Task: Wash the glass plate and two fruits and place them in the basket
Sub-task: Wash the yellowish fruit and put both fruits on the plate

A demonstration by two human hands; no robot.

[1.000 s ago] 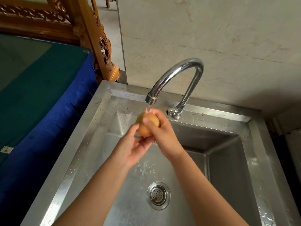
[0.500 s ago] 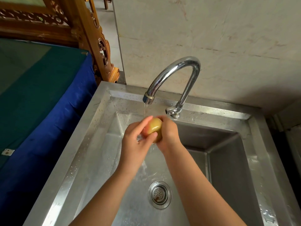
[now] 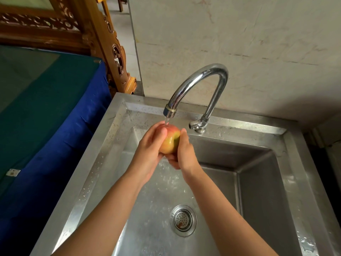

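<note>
Washing of one fruit is the step in hand: a round red and yellow fruit (image 3: pixel 170 139), probably an apple, is held directly under the thin stream of water from the curved chrome tap (image 3: pixel 201 85). The left hand (image 3: pixel 149 154) curls around the left side of the fruit with the thumb over its top, and the right hand (image 3: pixel 184 154) cups it from the right and from below, so both hands hold it between them, above the basin and not touching it. The square stainless steel sink (image 3: pixel 118 130) contains only splashes of water and the round metal drain strainer (image 3: pixel 183 219); no glass plate, no second fruit and no basket are visible. So I cannot tell how much of the task is finished. I judge that the next move needs turning the wet, slippery fruit so that water reaches all sides, with a firm hold, and then carrying it to the basket, which is somewhere out of view.
</note>
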